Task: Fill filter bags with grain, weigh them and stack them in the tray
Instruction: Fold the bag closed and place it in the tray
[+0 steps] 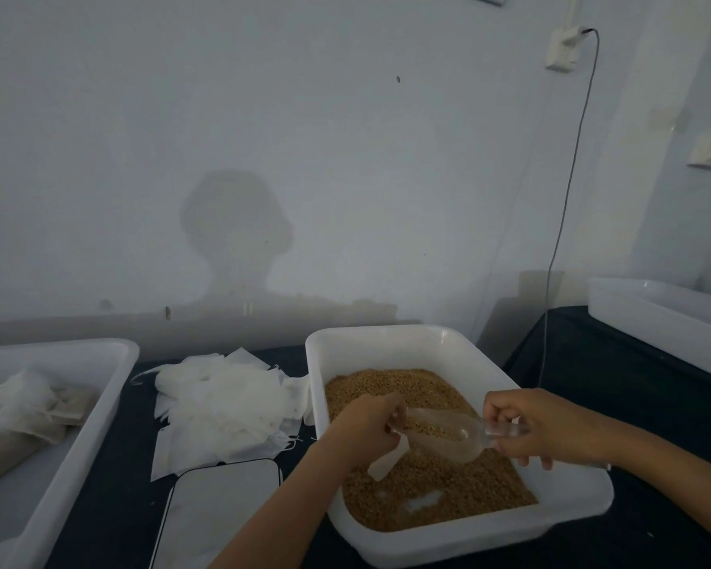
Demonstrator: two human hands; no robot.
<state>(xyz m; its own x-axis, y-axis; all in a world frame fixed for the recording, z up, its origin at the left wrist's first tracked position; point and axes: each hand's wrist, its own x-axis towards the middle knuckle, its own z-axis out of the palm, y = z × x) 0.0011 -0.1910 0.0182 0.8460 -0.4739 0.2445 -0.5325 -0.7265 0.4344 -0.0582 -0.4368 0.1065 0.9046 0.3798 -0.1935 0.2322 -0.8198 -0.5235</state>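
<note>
Mid-fill step. Left hand [368, 429], lower centre of frame, pinches the mouth of a small white filter bag [388, 457]; fingers curled round its top edge, bag hanging limp below the hand over the grain [436, 486]. Looks held there so any spill drops back into the tub. Right hand [538, 429], lower right, grips the handle of a clear plastic scoop [448, 433], fingers wrapped round it. The scoop has some grain in it and its front end sits at the bag opening, touching or just beside it, can't tell which. It's tipped toward the left hand, probably to pour.

White tub [386, 342] with the grain sits centre right on a dark table [592, 363]. Pile of empty bags [222, 400] just left of the tub, within easy reach of the left hand. Scale [218, 515] at the bottom, left of the forearm, nothing on it; readout not visible. Tray [111, 388] at the left edge holds a few filled bags [29, 408] lying in a loose heap. Another white tub [653, 318] at the right edge, contents hidden.

Bag looks mostly unfilled, so weighing and stacking of this one are not yet done.
</note>
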